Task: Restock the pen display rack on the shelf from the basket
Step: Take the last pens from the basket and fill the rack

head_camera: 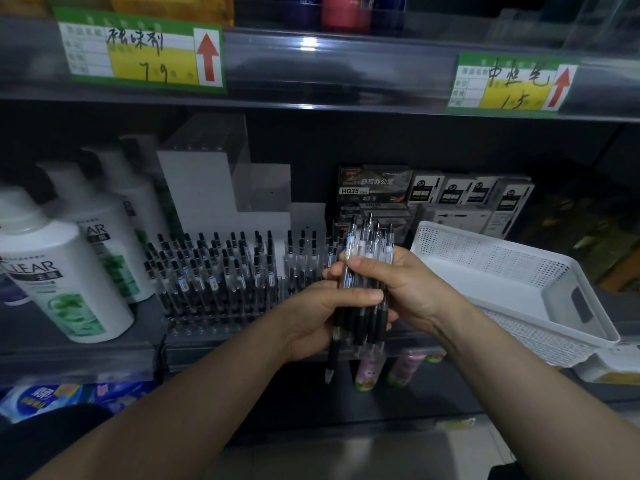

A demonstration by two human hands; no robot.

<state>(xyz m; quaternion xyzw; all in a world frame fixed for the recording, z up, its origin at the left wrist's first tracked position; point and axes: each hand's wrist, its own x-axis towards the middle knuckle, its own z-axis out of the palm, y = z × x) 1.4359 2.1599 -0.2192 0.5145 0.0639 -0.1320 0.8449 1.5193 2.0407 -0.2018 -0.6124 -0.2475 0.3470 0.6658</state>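
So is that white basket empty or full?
Empty, it seems: the basket shows bare floor; the left hand and right hand grip the pens.

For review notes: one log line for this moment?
left hand: grips pen bundle | right hand: grips pen bundle | pen display rack: many pens upright | white basket: right of rack

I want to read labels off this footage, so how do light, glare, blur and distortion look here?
Head view: dim overall, the shelf back nearly black; a white glare spot sits on the clear plastic shelf-edge strip, which bows slightly from the wide-angle lens; the white shampoo bottle at left is smeared; the bundle of black-and-clear pens at centre is fairly sharp.
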